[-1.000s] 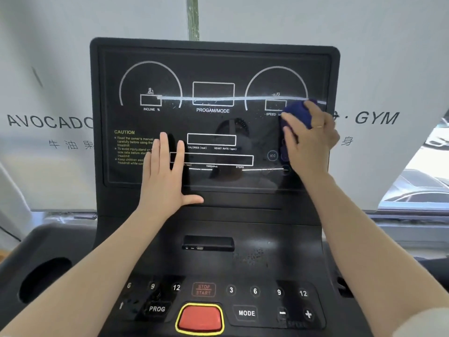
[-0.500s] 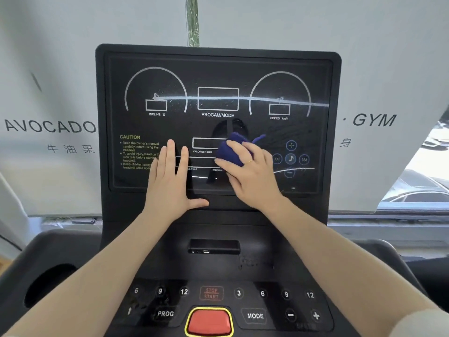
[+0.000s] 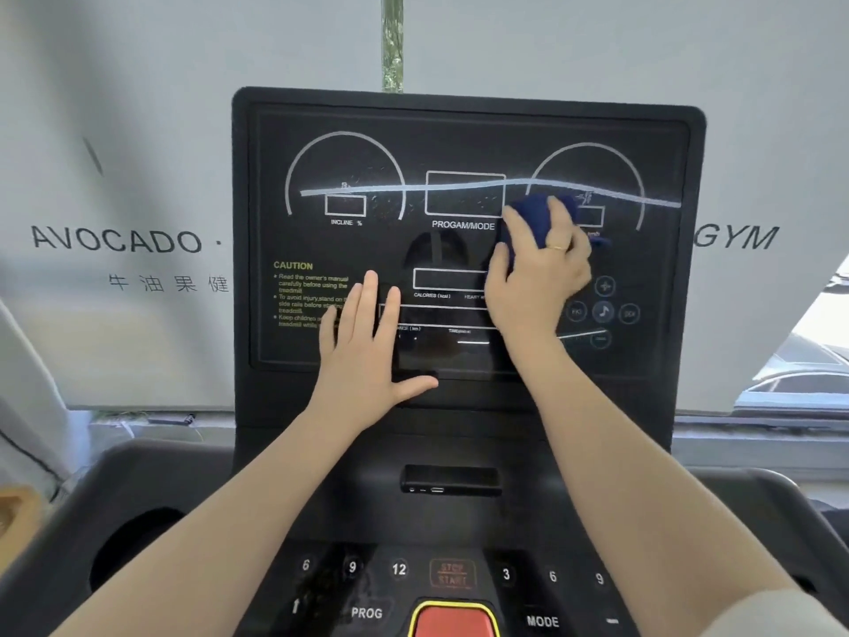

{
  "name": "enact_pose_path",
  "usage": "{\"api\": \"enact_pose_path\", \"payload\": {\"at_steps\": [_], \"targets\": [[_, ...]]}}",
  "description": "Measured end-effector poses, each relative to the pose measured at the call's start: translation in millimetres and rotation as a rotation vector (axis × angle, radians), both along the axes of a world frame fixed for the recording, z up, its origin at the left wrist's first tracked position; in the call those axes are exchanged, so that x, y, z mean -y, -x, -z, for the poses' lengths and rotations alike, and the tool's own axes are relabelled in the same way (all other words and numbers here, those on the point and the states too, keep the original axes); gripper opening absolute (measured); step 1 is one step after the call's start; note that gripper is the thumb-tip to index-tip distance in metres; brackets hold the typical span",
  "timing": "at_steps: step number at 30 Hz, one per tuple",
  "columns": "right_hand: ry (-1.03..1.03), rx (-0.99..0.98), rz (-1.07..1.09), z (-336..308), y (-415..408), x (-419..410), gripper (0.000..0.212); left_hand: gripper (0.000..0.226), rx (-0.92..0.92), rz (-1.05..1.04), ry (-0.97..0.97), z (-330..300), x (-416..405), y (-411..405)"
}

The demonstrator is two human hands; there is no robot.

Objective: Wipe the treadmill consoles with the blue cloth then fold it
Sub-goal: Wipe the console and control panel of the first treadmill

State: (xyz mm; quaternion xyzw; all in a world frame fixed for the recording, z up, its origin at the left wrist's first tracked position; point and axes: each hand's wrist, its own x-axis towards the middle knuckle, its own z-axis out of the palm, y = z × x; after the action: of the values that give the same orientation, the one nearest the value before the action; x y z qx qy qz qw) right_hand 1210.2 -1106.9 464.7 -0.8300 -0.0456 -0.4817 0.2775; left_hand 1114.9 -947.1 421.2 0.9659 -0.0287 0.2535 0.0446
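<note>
The black treadmill console [image 3: 464,131] stands upright straight ahead, its glossy display panel printed with dials and a yellow CAUTION text. My right hand [image 3: 537,273] grips a bunched dark blue cloth [image 3: 533,218] and presses it on the panel right of centre, just under the right dial. My left hand [image 3: 363,347] lies flat on the lower left of the panel, fingers straight and thumb spread out to the right. The cloth is mostly covered by my fingers.
Below the display is a small black slot [image 3: 450,480], then a button panel with a red stop button [image 3: 455,622]. A cup holder [image 3: 133,544] sits at the lower left. Behind hangs a white banner [image 3: 119,241] reading AVOCADO GYM. A window shows at right.
My right hand swept the cloth from the panel's right edge down to the centre, then up and right to under the right dial. My left hand stayed flat in place.
</note>
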Motion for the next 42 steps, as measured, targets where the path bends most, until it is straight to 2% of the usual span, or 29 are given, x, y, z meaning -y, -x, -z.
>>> {"api": "enact_pose_path", "payload": {"at_steps": [4,7,9,11,14,16,19,23,26,29,32,36,38,42], "targets": [[0.258,0.071,-0.186,30,20,-44,0.037,0.104,0.041,0.033,0.003,-3,-18,0],[0.413,0.107,-0.263,28,17,-33,0.037,0.103,0.081,0.051,-0.007,-7,-33,-3],[0.374,0.119,-0.202,12,7,-17,0.036,0.1,0.111,0.048,-0.019,-13,-44,-5],[0.202,0.104,-0.074,-8,-2,-5,0.037,0.091,0.134,0.023,0.023,-17,-55,-7],[-0.139,0.015,0.08,-29,-12,-4,0.045,0.065,0.192,-0.037,0.204,-21,-70,-5],[-0.249,-0.016,0.117,-36,-14,-16,0.048,0.061,0.183,-0.112,0.359,-21,-80,-3],[-0.121,0.033,0.073,-37,-10,-44,0.047,0.061,0.141,-0.15,0.596,-15,-95,1],[0.072,0.098,-0.057,-33,-2,-104,0.046,0.06,0.116,0.003,1.062,-12,-110,10],[0.249,0.123,-0.218,-14,20,-164,0.05,0.06,0.109,0.084,1.231,-12,-121,11],[0.362,0.084,-0.344,0,33,-194,0.055,0.061,0.063,0.137,1.276,-11,-132,11],[0.37,0.136,-0.403,-8,22,-174,0.051,0.063,0.026,0.164,1.287,-13,-140,13],[0.089,0.19,-0.116,-34,-3,-121,0.046,0.061,-0.037,0.204,1.303,-17,-147,15],[-0.011,0.152,0.015,-41,-10,-104,0.044,0.061,-0.058,0.226,1.264,-17,-150,16],[-0.104,0.109,0.047,-47,-9,-118,0.043,0.061,-0.074,0.241,1.186,-16,-155,16]]}}
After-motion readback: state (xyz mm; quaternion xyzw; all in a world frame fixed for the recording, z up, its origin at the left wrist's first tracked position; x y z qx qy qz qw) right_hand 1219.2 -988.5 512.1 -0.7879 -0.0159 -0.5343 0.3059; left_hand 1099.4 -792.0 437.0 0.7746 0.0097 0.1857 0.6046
